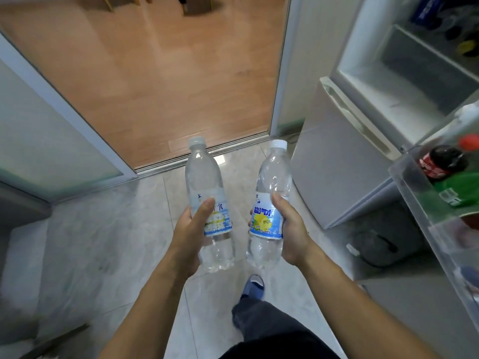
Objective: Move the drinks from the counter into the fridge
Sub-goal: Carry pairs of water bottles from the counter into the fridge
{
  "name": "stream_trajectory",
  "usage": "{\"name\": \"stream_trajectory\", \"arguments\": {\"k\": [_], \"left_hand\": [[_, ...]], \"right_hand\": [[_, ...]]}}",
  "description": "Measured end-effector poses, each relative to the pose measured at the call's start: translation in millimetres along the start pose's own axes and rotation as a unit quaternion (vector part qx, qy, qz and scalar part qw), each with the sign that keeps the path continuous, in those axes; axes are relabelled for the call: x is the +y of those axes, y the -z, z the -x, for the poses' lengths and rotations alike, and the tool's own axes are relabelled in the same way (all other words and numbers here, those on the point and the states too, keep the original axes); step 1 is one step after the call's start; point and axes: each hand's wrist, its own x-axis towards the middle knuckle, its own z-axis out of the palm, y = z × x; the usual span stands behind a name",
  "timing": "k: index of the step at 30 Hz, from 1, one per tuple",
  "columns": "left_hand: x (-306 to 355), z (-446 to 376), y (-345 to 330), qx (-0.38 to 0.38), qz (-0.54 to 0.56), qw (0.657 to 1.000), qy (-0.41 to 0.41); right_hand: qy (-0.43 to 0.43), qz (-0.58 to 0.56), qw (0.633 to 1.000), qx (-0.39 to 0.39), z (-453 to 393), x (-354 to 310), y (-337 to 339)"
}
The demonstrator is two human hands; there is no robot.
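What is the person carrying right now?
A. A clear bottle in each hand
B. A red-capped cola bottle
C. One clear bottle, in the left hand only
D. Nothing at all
A: the left hand grips one clear bottle and the right hand grips another clear bottle, both upright with white caps.

Even, soft indoor light, pale sheen on the wooden floor (155, 60) at upper centre; wide-angle bending of straight edges toward the borders; motion blur at lower left and right margins; centre sharp, shadows faint
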Motion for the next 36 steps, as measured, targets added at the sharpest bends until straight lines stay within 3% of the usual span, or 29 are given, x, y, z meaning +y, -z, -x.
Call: {"name": "stream_trajectory", "arguments": {"k": [11, 18, 26, 36], "left_hand": [[71.7, -144.3, -27.3, -0.060, -0.016, 0.998, 0.025], [108.1, -250.9, -61.9, -0.155, -0.033, 0.986, 0.052], [178.1, -352.1, -128.7, -0.300, -0.054, 0.950, 0.066], [215.7, -377.9, -276.5, -0.464, -0.083, 0.876, 0.097]], "right_hand": [[0.025, -0.037, 0.997, 0.062, -108.9, -80.1, 1.7], [0.044, -0.087, 0.983, 0.158, -170.1, -117.2, 8.0], [0.123, -0.169, 0.939, 0.272, -205.5, -182.5, 4.7], [0.189, -0.238, 0.872, 0.385, -200.6, -252.1, 70.5]]}}
